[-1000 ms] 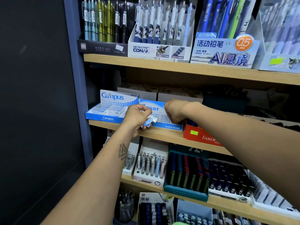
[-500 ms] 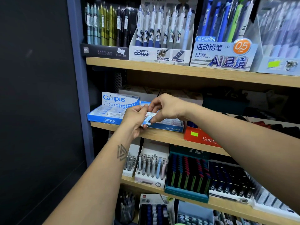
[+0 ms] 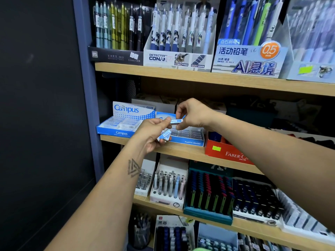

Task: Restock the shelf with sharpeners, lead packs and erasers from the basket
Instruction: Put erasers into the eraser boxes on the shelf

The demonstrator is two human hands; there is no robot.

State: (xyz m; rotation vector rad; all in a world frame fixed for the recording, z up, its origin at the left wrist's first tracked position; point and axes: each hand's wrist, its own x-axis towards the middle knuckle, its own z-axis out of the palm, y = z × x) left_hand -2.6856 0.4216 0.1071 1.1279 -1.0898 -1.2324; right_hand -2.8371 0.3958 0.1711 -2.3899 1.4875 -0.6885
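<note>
Blue eraser box (image 3: 125, 124): Campus
Eraser tray (image 3: 188, 141): PLASTIC ERASER
Red box (image 3: 226, 151): FABER-C…
Pen display (image 3: 174, 58): DETECTIVE CONAN
Pencil display (image 3: 250, 60): 0.5 mm

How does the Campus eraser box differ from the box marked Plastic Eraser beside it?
The Campus box stands at the shelf's left end with its lid flap upright and fully readable; the Plastic Eraser box sits to its right, its flap mostly hidden behind the hands. Both are blue display boxes holding rows of erasers on the same shelf.

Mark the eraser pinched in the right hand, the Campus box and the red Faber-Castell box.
eraser (image 3: 176, 121), head view, on its blue sleeve.
Campus box (image 3: 121, 133), head view, on the front wall's logo.
Faber-Castell box (image 3: 228, 153), head view, on its red front face.
</note>
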